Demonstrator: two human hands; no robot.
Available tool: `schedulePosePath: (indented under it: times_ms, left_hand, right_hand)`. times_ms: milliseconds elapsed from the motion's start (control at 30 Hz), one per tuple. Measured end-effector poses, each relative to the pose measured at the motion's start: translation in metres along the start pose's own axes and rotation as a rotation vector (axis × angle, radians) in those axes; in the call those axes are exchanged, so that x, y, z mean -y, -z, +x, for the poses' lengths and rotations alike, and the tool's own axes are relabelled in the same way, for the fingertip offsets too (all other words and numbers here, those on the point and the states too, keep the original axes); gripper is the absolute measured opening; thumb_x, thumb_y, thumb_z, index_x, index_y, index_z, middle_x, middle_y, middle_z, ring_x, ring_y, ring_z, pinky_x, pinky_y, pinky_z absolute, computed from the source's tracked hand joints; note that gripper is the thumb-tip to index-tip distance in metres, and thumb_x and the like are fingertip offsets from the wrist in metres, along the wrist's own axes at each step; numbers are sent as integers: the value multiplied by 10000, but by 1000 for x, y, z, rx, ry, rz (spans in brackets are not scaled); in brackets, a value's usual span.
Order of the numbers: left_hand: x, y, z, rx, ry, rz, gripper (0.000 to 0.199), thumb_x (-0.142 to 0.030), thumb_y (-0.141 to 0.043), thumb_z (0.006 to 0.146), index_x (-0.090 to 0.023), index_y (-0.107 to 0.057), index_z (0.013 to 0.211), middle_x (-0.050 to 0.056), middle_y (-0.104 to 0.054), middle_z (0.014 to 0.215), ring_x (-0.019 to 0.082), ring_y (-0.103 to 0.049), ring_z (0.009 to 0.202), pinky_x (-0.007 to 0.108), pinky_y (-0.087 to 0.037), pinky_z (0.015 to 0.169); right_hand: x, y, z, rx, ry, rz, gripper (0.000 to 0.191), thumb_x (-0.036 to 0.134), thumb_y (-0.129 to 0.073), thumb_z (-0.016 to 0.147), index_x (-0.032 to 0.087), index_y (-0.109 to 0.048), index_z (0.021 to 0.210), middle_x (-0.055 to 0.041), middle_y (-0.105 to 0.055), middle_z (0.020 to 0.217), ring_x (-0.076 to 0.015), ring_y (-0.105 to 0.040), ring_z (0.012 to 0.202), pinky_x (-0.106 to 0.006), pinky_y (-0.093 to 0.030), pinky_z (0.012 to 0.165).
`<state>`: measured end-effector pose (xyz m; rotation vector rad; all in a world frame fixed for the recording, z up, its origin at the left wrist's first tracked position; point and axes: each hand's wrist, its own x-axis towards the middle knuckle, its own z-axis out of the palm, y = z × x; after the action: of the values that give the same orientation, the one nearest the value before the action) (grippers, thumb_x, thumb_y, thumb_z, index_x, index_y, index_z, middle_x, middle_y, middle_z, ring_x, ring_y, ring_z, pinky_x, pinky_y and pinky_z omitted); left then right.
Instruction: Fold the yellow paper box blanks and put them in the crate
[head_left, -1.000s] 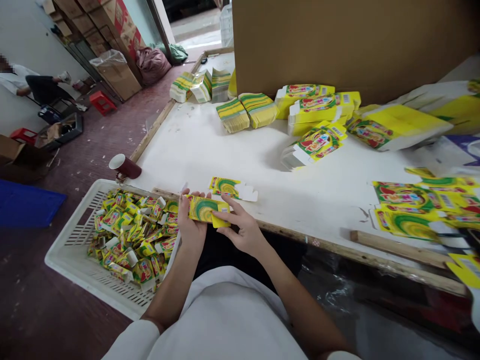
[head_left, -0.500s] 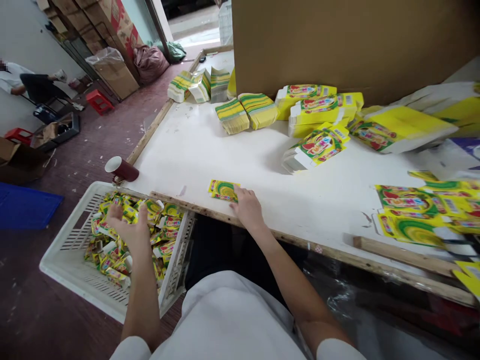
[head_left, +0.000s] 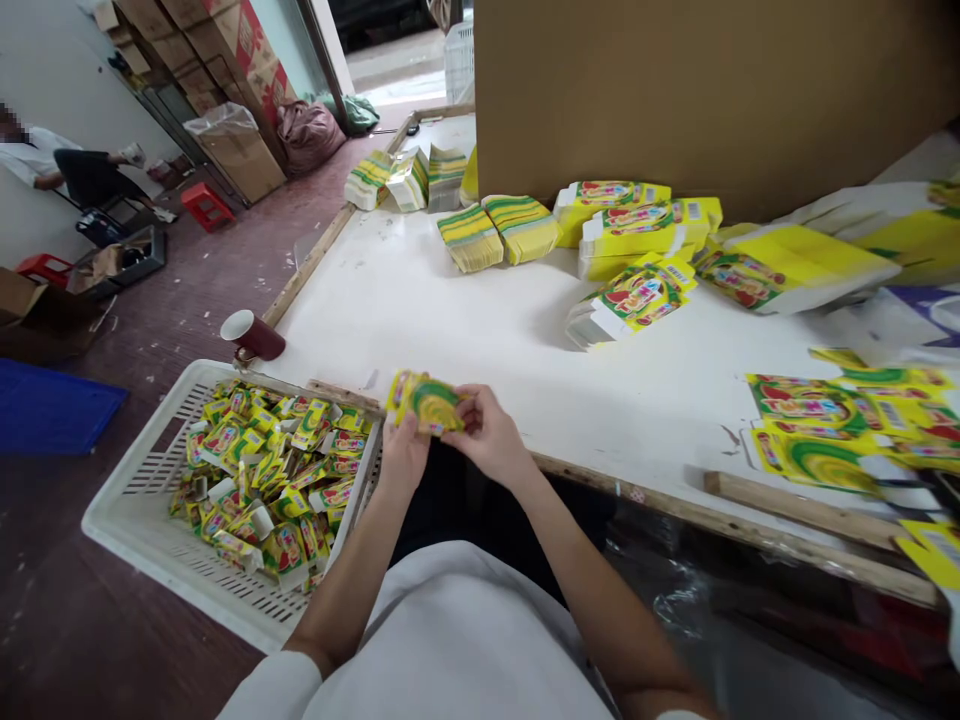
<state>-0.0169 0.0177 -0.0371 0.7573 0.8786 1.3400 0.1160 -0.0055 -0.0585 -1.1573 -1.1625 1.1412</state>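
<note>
A small yellow and green printed carton [head_left: 429,400] is held between both hands over the table's front edge, slightly blurred. My left hand [head_left: 405,450] is closed on its left end, thumb on the near side. At the carton's right end, my right hand [head_left: 486,430] pinches it with thumb and fingers. Below and left, a white plastic crate [head_left: 142,535] is filled with many small cartons [head_left: 289,470] of the same print, lying jumbled. Whether the held carton is flat or folded out I cannot tell.
The white table [head_left: 360,290] bears stacks of flat cartons [head_left: 495,235], bundled cartons [head_left: 637,300] and loose cartons [head_left: 825,410] at right. A maroon mug [head_left: 262,338] lies tipped at the left edge. A wooden strip [head_left: 802,510] lies near the front. A person sits far left.
My left hand has come from above the crate to the carton and taken its left end. The carton has been lifted off the table and brought nearer, with my right hand gripping it.
</note>
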Motion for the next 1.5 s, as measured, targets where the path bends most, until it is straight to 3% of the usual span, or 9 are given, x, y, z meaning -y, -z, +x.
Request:
schedulePosePath:
  times_ms: [267, 467, 667, 767, 900, 1033, 1200, 1367, 1500]
  left_hand:
    - [-12, -10, 1, -155, -22, -247, 422, -570, -763, 724, -208, -549, 758, -64, -477, 626, 83, -513, 570, 235, -491, 651]
    - [-6, -5, -9, -40, -27, -85, 681, -672, -831, 536, -232, -669, 1029, 30, -682, 1040, 173, -650, 962, 289, -527, 873]
    - [5, 10, -5, -77, -90, 221, 319, -394, -856, 671, -192, -684, 849, 12, -723, 832, 142, -680, 760, 276, -544, 773]
    - [-17, 20, -3, -17, -237, 450, 533, -432, -818, 721, -235, -617, 1174, 76, -704, 1127, 211, -681, 1048, 344, -525, 936]
    - [-60, 17, -7, 129, -569, 1017, 1078, -479, -896, 580, -225, -348, 1474, 167, -398, 1529, 348, -351, 1449, 481, -316, 1177]
    - [-64, 7, -8, 528, -289, 1309, 957, -321, -852, 659, -227, -346, 1466, 144, -557, 1391, 324, -540, 1295, 470, -450, 1064]
    - [-40, 4, -12, 449, -205, 1364, 704, -301, -767, 734, -203, -428, 1344, 99, -671, 1169, 270, -667, 1067, 400, -545, 900]
    - [-31, 2, -23, 578, -377, 1299, 765, -241, -735, 760, -248, -330, 1409, 112, -599, 1312, 262, -625, 1189, 389, -531, 955]
    - [-27, 6, -23, 603, -422, 1276, 590, -218, -695, 775, -266, -396, 1281, 91, -598, 1249, 247, -633, 1162, 380, -543, 922]
  right_hand:
    - [9, -34, -25, 208, 66, 62, 545, 306, -782, 750, 226, -556, 1240, -86, -654, 1175, -235, -633, 1060, -368, -536, 886]
    - [6, -14, -18, 54, 126, -99, 404, 258, -641, 871, 244, -608, 1274, -89, -686, 1171, -239, -655, 1037, -393, -533, 902]
    - [7, 8, -15, -35, 253, -247, 246, 229, -545, 947, 263, -722, 1114, -31, -739, 895, -193, -679, 810, -312, -545, 725]
    - [6, 19, -12, -113, 358, -420, 250, 195, -564, 945, 253, -727, 1125, -36, -757, 901, -194, -662, 803, -322, -531, 728]
    - [15, 26, -14, -169, 541, -785, 267, 168, -576, 945, 316, -737, 1098, -15, -764, 949, -202, -630, 887, -412, -460, 936]
    - [29, 15, -23, -80, 719, -827, 365, 157, -554, 958, 412, -659, 1198, 34, -731, 1107, -192, -596, 1143, -468, -247, 1189]
    - [31, 10, -27, -320, 413, -440, 710, 442, -572, 933, 307, -253, 1552, -97, -322, 1602, -335, -296, 1478, -583, -300, 1180]
    - [21, 8, -19, 104, -150, 280, 579, 488, -609, 899, 276, -494, 1426, -75, -543, 1468, -296, -504, 1360, -501, -420, 1137]
    - [16, 2, -15, 163, -249, 448, 605, 533, -708, 818, 274, -582, 1350, -74, -649, 1348, -297, -593, 1264, -496, -456, 1101]
